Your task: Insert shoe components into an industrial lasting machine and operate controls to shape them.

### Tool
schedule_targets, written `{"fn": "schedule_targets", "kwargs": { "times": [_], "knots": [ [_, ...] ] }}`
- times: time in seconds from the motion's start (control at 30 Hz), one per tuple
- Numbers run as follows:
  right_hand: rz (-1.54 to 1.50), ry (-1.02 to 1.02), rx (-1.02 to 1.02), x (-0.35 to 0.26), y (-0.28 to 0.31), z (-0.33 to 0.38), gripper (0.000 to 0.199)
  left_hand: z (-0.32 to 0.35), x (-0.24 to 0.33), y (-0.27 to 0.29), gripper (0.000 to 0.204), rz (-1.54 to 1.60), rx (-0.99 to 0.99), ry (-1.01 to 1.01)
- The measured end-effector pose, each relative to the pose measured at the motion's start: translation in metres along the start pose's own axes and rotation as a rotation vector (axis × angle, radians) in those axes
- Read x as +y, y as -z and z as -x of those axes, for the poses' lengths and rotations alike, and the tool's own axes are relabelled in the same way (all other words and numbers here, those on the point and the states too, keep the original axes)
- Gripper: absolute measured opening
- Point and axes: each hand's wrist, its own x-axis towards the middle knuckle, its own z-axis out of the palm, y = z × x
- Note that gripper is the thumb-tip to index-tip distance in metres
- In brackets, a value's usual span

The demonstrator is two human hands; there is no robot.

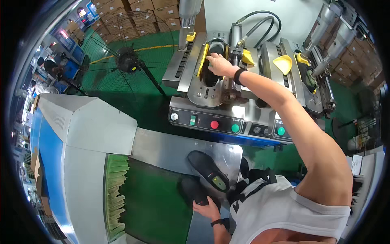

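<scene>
Steel plate (162, 142) edged green conveyor belt (156, 199); black shoe (205, 166) lay on plate, just ahead of left hand's (207, 209) grip. Held shoe (191, 189) overlapped belt and plate, contact unclear. Steel press bed (199, 92) carried black shoe-shaped piece (210, 79) under right hand (221, 66). Green floor (264, 156) bore stacked cartons (168, 12), well ahead of left grip.
</scene>
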Motion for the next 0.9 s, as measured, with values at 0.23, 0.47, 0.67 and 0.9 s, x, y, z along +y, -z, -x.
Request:
{"fn": "schedule_targets", "kwargs": {
  "times": [0.23, 0.47, 0.67, 0.9],
  "knots": [
    [0.29, 0.079, -0.256, 0.018, -0.037, -0.01, 0.013, -0.003, 0.007, 0.002, 0.077, -0.022, -0.029, 0.075],
    [0.253, 0.068, -0.357, -0.02, -0.037, -0.015, 0.015, -0.003, 0.003, 0.001, 0.075, -0.007, -0.006, 0.045],
    [0.132, 0.083, -0.882, -0.039, -0.024, -0.018, 0.032, -0.003, 0.008, 0.008, 0.076, 0.002, -0.016, 0.064],
    [0.399, 0.878, -0.671, -0.083, 0.043, 0.034, 0.029, -0.004, 0.015, 0.013, 0.075, 0.062, -0.017, 0.03]
  ]
}}
